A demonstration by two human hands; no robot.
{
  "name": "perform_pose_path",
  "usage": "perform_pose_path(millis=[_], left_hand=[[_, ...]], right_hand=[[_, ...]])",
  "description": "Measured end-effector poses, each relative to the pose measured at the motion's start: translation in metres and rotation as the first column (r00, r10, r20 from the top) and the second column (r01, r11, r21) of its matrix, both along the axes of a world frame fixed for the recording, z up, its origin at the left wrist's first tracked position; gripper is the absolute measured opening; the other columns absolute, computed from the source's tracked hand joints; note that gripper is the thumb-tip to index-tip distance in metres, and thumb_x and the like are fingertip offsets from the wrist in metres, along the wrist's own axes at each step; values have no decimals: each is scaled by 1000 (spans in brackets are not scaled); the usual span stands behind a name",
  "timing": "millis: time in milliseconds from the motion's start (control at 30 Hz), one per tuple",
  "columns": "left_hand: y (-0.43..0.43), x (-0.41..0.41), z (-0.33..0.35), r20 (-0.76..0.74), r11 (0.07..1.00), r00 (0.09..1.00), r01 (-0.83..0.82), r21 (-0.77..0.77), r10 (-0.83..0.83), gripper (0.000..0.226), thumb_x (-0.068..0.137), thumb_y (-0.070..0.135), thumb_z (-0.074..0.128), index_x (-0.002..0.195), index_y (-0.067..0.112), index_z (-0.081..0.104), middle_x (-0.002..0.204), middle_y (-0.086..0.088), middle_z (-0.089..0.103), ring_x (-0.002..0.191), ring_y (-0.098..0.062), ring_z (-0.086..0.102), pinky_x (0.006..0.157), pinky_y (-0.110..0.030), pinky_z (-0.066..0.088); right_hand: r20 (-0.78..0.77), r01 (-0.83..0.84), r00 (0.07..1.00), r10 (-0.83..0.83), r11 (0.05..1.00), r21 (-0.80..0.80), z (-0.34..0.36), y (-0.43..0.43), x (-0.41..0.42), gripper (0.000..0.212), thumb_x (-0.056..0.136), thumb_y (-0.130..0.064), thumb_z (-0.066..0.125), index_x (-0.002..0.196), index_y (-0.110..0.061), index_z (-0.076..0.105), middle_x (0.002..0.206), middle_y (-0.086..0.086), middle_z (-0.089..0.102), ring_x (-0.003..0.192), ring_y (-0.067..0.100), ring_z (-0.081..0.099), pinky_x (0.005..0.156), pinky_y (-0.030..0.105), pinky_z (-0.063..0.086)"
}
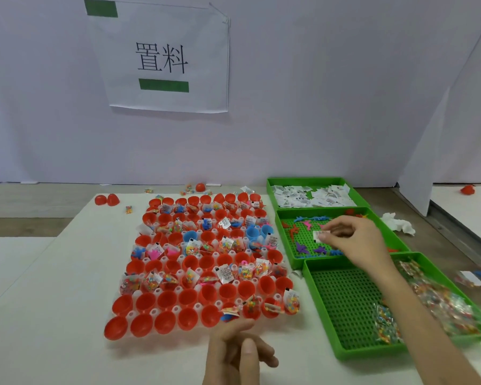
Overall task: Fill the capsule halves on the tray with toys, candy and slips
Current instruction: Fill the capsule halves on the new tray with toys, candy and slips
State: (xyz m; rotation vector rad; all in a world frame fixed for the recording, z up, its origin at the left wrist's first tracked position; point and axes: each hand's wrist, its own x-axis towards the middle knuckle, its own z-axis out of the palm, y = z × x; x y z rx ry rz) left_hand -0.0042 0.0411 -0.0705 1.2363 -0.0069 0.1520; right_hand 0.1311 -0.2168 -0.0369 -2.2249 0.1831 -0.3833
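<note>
Above the middle green tray (284, 243), the right hand's (356, 243) fingers pinch a slip (320, 235); the left hand (238, 348) hovers near the capsule tray (154, 311), fingers relaxed and empty.

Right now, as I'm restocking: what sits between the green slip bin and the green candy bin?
The green toy bin, in the head view; the right hand pinches a slip over it.
</note>
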Motion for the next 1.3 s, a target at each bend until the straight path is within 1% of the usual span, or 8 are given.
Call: perform_pose_path(millis=[133,300,400,500,667,833,1067,1300], left_hand=[[-11,-2,3,83,989,996,-42,139,31,33,69,11,45,71,35,66,51,-20,62,45,-19,62,55,-16,49],[-16,-3,-1,74,979,997,-18,202,3,25,71,14,48,69,31,66,51,-18,62,46,-20,61,56,-16,48],[-17,-2,0,39,976,998,38,213,-47,15,68,32,57,76,24,66,52,-17,63,47,-20,62,55,-18,48],[-14,2,-13,32,968,997,65,243,-75,21,71,20,52,82,4,61,52,-16,63,47,-19,62,55,-16,48],[-14,3,-9,86,957,992,70,281,-97,21,74,24,54,81,6,62,53,-16,63,48,-19,63,56,-15,48],[-20,0,-6,183,954,982,-105,281,54,28,78,15,49,66,31,68,51,-15,61,45,-20,60,52,-18,49],[-21,0,-5,179,948,976,-172,266,127,31,80,16,47,62,31,67,51,-14,61,44,-18,59,50,-17,48],[-21,1,-7,174,940,978,-162,300,113,30,80,18,46,62,34,65,52,-13,63,46,-18,60,54,-16,48]], right_hand=[[-65,-67,996,63,996,-61,-1,8,2,14,74,-23,88,72,-25,74,68,-9,73,65,1,68,65,21,50],[-115,-20,993,9,995,-94,-6,4,2,12,76,-24,86,70,-24,76,68,-9,71,68,4,64,61,21,43],[-189,-22,982,-7,989,-146,-8,3,3,15,76,-25,86,67,-29,75,72,-14,70,72,0,61,60,22,40],[-219,14,974,-56,982,-189,-9,7,7,19,75,-23,87,63,-30,73,72,-18,67,74,1,59,68,27,43],[-210,26,975,-69,980,-199,-8,9,7,26,73,-17,88,61,-31,70,73,-16,68,75,4,62,72,27,46],[-135,40,989,-62,986,-159,-8,11,3,26,75,-9,84,64,-28,70,75,-10,70,77,7,64,75,29,50],[193,200,957,-216,975,96,-5,-1,-2,21,78,-5,81,72,-21,71,76,-8,72,72,10,68,67,27,53],[225,218,941,-254,960,174,-7,-2,-1,16,79,-5,81,75,-18,72,75,-8,71,71,9,68,62,16,46]])
